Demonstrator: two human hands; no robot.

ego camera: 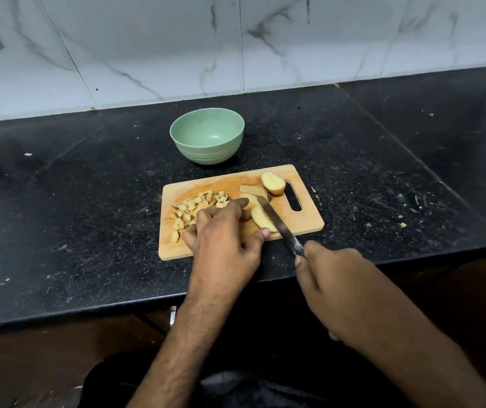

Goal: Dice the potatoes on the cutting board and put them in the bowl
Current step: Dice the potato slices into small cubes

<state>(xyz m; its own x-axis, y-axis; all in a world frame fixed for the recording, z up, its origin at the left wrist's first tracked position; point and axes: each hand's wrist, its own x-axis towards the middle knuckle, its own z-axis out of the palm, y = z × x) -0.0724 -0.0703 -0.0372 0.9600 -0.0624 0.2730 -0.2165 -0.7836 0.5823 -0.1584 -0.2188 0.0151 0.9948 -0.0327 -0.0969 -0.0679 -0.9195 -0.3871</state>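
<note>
Currently left hand (221, 228) is pinning a potato slice (261, 219) with curled fingers while right hand (328, 278) is gripping the knife (277, 223), cutting strips.

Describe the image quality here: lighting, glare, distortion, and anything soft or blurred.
Head view: even, dim indoor light; wide-angle bending curves the counter edge and wall tiles; mild sheen inside the green bowl, no harsh glare; the knife blade looks slightly smeared; the diced potato and cutting board read clearly; foreground forearms are soft.
</note>
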